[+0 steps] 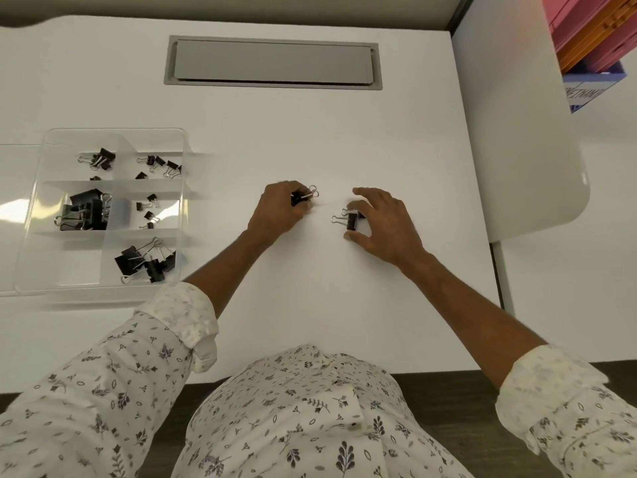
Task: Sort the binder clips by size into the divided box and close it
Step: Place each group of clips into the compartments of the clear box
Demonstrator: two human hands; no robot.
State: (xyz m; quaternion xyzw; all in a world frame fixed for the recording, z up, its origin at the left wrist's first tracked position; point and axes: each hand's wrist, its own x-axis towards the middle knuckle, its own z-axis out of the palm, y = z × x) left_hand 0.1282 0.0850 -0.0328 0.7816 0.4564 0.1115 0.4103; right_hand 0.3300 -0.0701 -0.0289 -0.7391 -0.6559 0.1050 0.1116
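The left hand (281, 210) was curled round a small clip (306, 196), its wire loops poking out at one o'clock. Just beside it, the right hand (387, 224) pinched a bigger clip (351, 220) on the table (310, 132), thumb at six, fingers at twelve. Over at nine o'clock the clear box (31, 208) held sorted clips (86, 210) in its compartments. A grey hatch (272, 62) lay at twelve.
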